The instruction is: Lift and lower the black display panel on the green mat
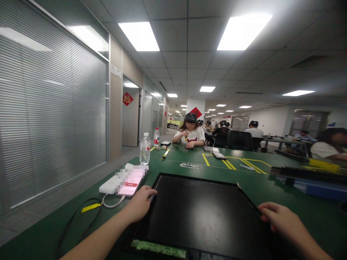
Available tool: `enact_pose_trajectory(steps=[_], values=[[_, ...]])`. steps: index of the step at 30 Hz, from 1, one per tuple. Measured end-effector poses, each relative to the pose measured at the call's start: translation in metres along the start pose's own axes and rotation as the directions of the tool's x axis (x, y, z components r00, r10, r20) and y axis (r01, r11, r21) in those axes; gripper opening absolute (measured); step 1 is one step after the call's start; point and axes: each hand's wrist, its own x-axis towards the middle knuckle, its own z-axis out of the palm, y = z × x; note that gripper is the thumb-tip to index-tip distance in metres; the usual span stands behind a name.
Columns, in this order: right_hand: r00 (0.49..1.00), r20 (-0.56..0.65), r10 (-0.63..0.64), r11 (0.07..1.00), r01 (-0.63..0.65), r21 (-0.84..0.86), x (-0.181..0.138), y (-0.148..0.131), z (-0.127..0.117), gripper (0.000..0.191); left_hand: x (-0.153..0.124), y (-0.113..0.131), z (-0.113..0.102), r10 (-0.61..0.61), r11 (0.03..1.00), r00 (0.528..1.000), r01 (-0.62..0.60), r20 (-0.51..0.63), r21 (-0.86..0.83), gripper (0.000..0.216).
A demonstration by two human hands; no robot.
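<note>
A large black display panel (200, 209) lies in front of me on the green table. Along its near left edge runs a narrow green circuit board (158, 248). My left hand (141, 202) grips the panel's left edge, fingers closed over the rim. On the opposite side, my right hand (276, 216) pinches the right edge between thumb and curled fingers. Just beyond my left hand are a phone with a lit pink screen (132, 183) and a white power bank (108, 186) with a white cable.
A clear water bottle (145, 151) and a red-labelled bottle (156, 137) stand at the table's left. A crumpled strip (189, 165) lies beyond the panel, near yellow tape lines. A person (189, 135) works across the table. A blue tray (311, 186) is at right.
</note>
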Motion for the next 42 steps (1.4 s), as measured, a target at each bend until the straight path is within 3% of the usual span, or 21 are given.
enact_pose_trajectory(steps=[6,10,13,17,20,24,29,42], values=[[1.0,0.0,-0.007,1.0,0.007,-0.002,-0.003,-0.002,-0.002,0.034,-0.008,0.006,-0.004,0.033,0.999,0.999,-0.034,0.02,0.039,0.047],[1.0,-0.008,-0.009,1.0,0.009,-0.005,-0.003,-0.002,-0.002,0.035,-0.019,0.014,-0.011,0.14,0.99,0.99,-0.14,0.022,-0.019,0.061],[1.0,-0.006,-0.01,1.0,0.01,-0.008,-0.002,-0.001,-0.001,0.036,-0.026,0.019,-0.019,0.284,0.957,0.942,-0.269,0.18,-0.107,0.07],[1.0,-0.003,0.006,1.0,-0.006,-0.011,-0.001,-0.003,0.0,0.036,-0.028,0.02,-0.025,0.391,0.92,0.854,-0.352,0.343,-0.173,0.077],[1.0,-0.012,0.018,1.0,-0.018,-0.013,-0.002,-0.006,0.0,0.035,-0.027,0.018,-0.024,0.459,0.887,0.818,-0.404,0.348,-0.221,0.075],[1.0,-0.008,-0.001,1.0,0.001,-0.013,-0.005,-0.009,0.0,0.035,-0.025,0.019,-0.021,0.508,0.859,0.804,-0.444,0.309,-0.255,0.063],[1.0,-0.003,0.014,0.999,-0.014,-0.028,-0.008,-0.011,0.0,0.035,-0.023,0.018,-0.016,0.524,0.849,0.791,-0.454,0.315,-0.272,0.06],[1.0,-0.011,-0.009,0.999,0.009,-0.03,-0.004,-0.006,0.0,0.037,-0.03,0.03,-0.015,0.398,0.91,0.831,-0.303,0.389,-0.283,0.056]])
